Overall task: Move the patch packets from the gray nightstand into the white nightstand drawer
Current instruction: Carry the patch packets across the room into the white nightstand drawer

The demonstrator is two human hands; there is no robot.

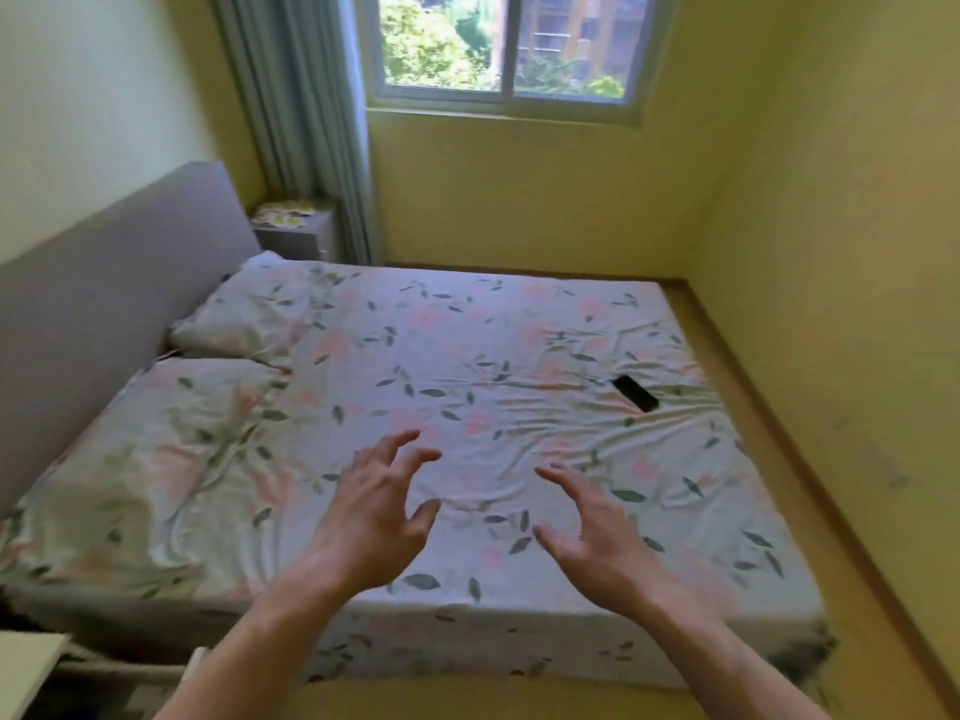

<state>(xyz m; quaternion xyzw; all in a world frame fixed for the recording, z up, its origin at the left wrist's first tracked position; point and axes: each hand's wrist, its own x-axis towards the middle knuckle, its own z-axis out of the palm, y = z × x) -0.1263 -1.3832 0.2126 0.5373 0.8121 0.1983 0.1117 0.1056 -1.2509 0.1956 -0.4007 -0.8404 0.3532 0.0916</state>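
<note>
The gray nightstand [298,236] stands in the far corner beside the headboard, with several white and yellow patch packets [283,214] scattered on its top. The white nightstand [26,662] shows only as a pale corner at the bottom left; its drawer is out of view. My left hand [374,517] and my right hand [597,537] reach forward over the near end of the bed, fingers spread and relaxed, holding nothing. Both hands are far from the packets.
A wide bed [467,407] with a floral sheet and two pillows [239,324] lies between me and the gray nightstand. A black phone [636,393] lies on the bed's right side. A curtain [306,122] hangs behind the nightstand. A floor strip [810,459] runs along the right wall.
</note>
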